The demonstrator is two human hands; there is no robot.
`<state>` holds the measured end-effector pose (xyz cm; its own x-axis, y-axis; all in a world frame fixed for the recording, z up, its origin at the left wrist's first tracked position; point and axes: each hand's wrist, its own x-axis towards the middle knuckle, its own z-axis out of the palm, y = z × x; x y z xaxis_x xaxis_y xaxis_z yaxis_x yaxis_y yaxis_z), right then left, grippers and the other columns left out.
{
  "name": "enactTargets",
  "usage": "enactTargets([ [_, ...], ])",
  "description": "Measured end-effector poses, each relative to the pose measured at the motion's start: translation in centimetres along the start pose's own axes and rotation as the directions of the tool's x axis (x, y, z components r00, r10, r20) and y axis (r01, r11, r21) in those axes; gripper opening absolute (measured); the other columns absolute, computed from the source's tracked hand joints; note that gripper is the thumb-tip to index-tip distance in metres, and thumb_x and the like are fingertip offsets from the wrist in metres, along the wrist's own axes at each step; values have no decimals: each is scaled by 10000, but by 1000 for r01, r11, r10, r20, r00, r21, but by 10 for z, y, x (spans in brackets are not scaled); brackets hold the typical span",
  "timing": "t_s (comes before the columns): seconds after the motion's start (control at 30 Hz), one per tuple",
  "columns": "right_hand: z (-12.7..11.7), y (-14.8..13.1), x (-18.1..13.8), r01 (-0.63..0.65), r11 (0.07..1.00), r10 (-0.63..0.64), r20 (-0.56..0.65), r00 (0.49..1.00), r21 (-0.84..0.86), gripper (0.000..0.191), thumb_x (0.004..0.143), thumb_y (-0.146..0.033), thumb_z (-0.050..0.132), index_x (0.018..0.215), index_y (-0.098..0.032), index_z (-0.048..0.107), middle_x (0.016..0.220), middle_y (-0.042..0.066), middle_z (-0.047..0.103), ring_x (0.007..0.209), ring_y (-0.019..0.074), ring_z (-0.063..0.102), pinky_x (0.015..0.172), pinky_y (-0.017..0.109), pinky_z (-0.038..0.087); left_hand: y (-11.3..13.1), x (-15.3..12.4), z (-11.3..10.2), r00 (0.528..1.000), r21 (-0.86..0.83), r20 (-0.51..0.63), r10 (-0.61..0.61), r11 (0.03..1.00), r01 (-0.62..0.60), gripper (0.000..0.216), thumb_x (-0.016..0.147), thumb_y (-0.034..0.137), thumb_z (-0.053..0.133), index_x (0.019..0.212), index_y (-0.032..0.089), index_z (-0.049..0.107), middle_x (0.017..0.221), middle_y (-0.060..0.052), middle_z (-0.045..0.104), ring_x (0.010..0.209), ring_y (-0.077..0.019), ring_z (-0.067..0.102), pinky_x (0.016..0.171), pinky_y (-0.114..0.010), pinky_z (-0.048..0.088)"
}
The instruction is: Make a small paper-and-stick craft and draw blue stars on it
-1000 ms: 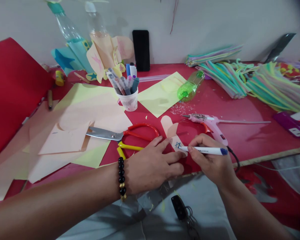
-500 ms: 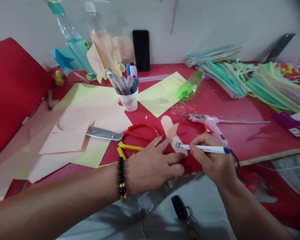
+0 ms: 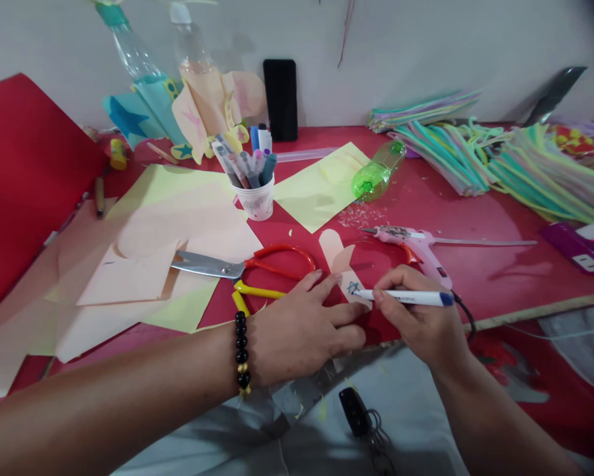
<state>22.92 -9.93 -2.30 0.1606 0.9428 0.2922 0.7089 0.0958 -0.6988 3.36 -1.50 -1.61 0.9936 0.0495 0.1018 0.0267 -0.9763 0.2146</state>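
Observation:
A pale peach paper cutout (image 3: 331,248) with rounded strips lies on the red table near its front edge. My left hand (image 3: 306,327) rests flat on it, fingers spread, holding it down. On the paper shows a small blue star outline (image 3: 353,287). My right hand (image 3: 420,314) pinches a white marker (image 3: 413,297) with a dark blue end, its tip touching the paper at the star. Just beyond my left fingers lie large scissors (image 3: 222,268) with red and yellow handles.
A pink glue gun (image 3: 418,241) lies right of the cutout. Behind stand a cup of markers (image 3: 256,201), a green bottle (image 3: 376,175) and a phone (image 3: 281,99). Paper sheets (image 3: 187,198) cover the left; pipe cleaners (image 3: 450,155) pile at the back right.
The marker tip has shifted very slightly at the lower part of the star, where the blue lines look a little denser. My left hand stays in place.

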Motion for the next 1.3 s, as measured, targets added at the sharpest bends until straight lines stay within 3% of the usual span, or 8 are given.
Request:
enactTargets([
  [0.17, 1, 0, -1, -16, 999, 14, -70, 997, -36, 102, 841, -221, 568, 743, -194, 568, 621, -12, 578, 531, 113, 508, 492, 234, 380, 0, 0, -1, 1000, 5, 10, 0, 1000, 0, 201, 913, 265, 468, 1090, 275, 561, 1375, 15, 460, 1297, -344, 333, 1028, -571, 300],
  [1.07, 1, -1, 1, 4, 1000, -4, 78, 997, 6, 64, 854, -227, 576, 796, -198, 570, 673, -15, 606, 568, 114, 544, 531, 232, 411, 0, -1, -1, 1000, 7, -13, -1, 1000, 1, 196, 907, 252, 479, 1081, 277, 566, 1312, 7, 512, 1286, -323, 354, 1030, -558, 306],
  [1.3, 1, -2, 2, -4, 1000, 5, 60, 998, -8, 72, 846, -222, 570, 777, -202, 569, 640, -15, 593, 543, 119, 524, 516, 239, 402, 1, -1, -2, 1000, 1, -16, 0, 1000, 0, 188, 907, 263, 483, 1069, 275, 577, 1307, -3, 520, 1286, -325, 354, 1036, -548, 293],
])
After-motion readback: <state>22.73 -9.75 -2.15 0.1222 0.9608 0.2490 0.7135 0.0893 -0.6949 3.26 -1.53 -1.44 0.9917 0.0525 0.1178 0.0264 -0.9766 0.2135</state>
